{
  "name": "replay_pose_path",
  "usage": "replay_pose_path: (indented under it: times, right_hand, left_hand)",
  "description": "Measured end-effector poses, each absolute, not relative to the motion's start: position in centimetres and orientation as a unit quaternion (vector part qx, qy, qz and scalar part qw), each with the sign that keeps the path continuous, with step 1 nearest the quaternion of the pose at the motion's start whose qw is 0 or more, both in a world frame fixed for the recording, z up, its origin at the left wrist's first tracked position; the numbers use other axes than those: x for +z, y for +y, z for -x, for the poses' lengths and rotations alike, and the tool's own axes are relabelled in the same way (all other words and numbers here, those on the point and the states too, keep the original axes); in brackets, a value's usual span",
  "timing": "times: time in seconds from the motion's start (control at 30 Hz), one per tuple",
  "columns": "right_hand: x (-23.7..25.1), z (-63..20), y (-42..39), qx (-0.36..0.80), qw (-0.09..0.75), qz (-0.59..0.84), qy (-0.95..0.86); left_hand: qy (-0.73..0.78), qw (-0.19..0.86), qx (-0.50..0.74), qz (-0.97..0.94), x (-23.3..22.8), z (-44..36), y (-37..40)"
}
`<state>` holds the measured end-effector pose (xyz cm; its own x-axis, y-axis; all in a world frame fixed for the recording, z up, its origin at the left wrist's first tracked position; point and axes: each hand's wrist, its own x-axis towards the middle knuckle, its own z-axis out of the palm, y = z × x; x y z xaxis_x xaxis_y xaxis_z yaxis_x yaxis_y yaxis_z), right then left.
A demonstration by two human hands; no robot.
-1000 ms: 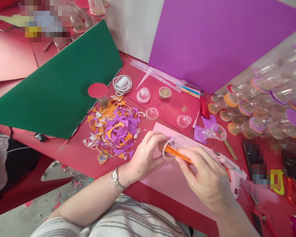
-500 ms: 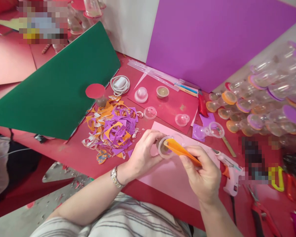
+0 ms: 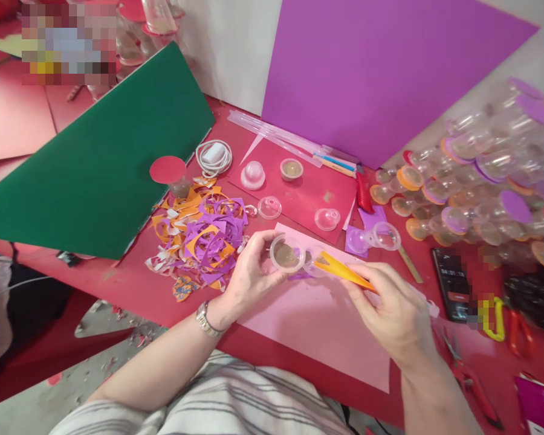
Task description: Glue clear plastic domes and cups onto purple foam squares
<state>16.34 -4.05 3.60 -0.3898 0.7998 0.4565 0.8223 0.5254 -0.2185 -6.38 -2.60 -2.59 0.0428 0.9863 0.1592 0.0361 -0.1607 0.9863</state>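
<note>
Since a moment ago, the left hand point(image 3: 249, 272) has tipped the small clear plastic cup point(image 3: 286, 255) mouth-up — fingers pinching its rim above the pink sheet point(image 3: 317, 326). Beside it, the right hand point(image 3: 392, 311) pinches the orange paper disc point(image 3: 342, 270), edge near the rim.

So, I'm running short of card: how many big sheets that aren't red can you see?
3. A green sheet lies at the left, a purple sheet stands at the back, and a pink sheet lies flat at the near edge. More may be hidden.
</note>
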Motion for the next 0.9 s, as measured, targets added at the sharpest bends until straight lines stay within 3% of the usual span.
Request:
replay_pose_path:
  times: [0.2, 0.5, 0.77, 0.9]
  right_hand:
    - [5.3, -15.7, -3.8, -0.104, 0.172, 0.449, -0.871]
    - [6.8, -15.5, -2.9, -0.098, 0.105, 0.436, -0.889]
    - [7.7, -16.8, -0.6, 0.107, 0.22, 0.463, -0.852]
    - [7.6, -19.4, 2.4, 0.121, 0.253, 0.499, -0.82]
  left_hand:
    - [0.464, 0.449, 0.518, -0.561, -2.9, 6.4, -2.4]
    - [0.467, 0.418, 0.511, -0.588, -3.4, 6.7, -2.1]
    - [0.482, 0.436, 0.522, -0.553, -3.1, 6.8, -1.9]
    - [0.48, 0.403, 0.497, -0.599, -1.0, 7.3, -1.8]
